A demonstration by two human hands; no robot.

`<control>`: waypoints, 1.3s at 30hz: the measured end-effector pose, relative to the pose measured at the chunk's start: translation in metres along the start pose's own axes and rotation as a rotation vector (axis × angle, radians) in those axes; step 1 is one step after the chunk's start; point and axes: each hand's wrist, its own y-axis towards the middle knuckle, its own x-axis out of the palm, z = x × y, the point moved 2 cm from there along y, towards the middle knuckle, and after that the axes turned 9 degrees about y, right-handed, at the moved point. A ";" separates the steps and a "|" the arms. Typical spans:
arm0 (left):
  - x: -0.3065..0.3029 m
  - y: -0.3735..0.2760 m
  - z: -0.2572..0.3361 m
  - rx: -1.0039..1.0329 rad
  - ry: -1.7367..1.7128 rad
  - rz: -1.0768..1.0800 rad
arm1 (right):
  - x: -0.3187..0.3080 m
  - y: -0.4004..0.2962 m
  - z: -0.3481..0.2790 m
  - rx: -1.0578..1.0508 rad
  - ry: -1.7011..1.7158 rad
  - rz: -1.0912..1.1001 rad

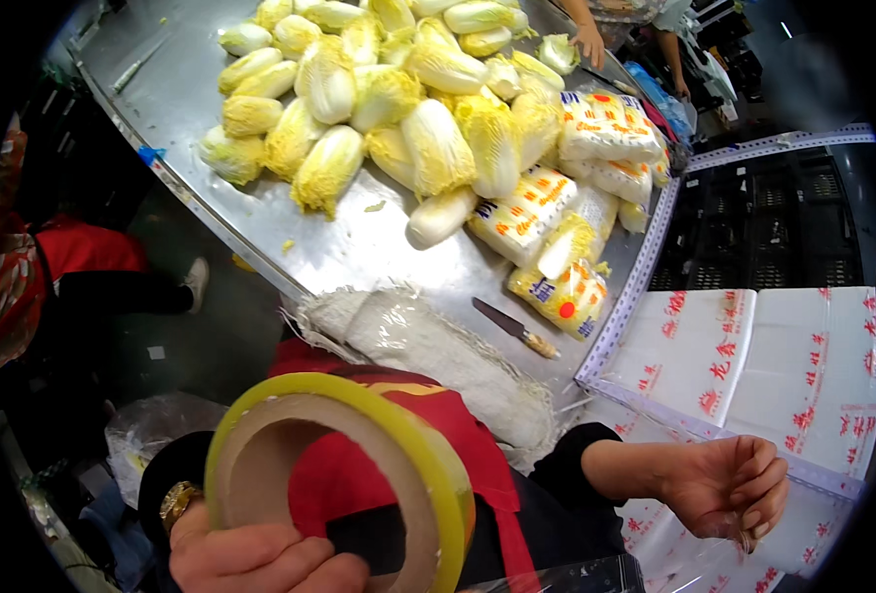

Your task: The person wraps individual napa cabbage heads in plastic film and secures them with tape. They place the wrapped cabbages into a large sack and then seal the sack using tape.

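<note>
Close to the camera, my left hand (260, 560) grips a large roll of packing tape (252, 459) by its cardboard core. The roll is yellowish, tilted, and cut off by the lower picture edge. On the right, my right hand (727, 482) is held above white printed sheets (675, 348), its fingers curled. A thin clear strip (712, 552), apparently tape, is pinched at the fingertips. Part of a transparent film or strip (564, 574) shows at the bottom; whether it joins the roll cannot be made out.
Napa cabbages (438, 144) are heaped on the metal table (208, 185). Bagged cabbages (527, 211) lie at its right, near a knife (512, 326). A white woven sack (423, 341) covers the near edge. Black crates (764, 215) stand right. Another person's hand (590, 44) reaches in.
</note>
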 end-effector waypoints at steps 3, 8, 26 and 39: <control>0.018 -0.010 -0.006 0.165 0.059 0.249 | 0.003 0.003 0.001 -0.005 0.001 -0.017; 0.028 -0.014 -0.004 0.110 -0.019 0.296 | 0.009 -0.007 0.012 0.077 -0.007 -0.051; 0.083 -0.034 -0.110 -0.560 -0.080 0.624 | -0.002 -0.125 0.088 1.133 -0.247 -0.409; 0.109 -0.076 -0.158 -0.899 -0.145 0.664 | -0.046 -0.249 0.160 1.615 -0.354 -0.496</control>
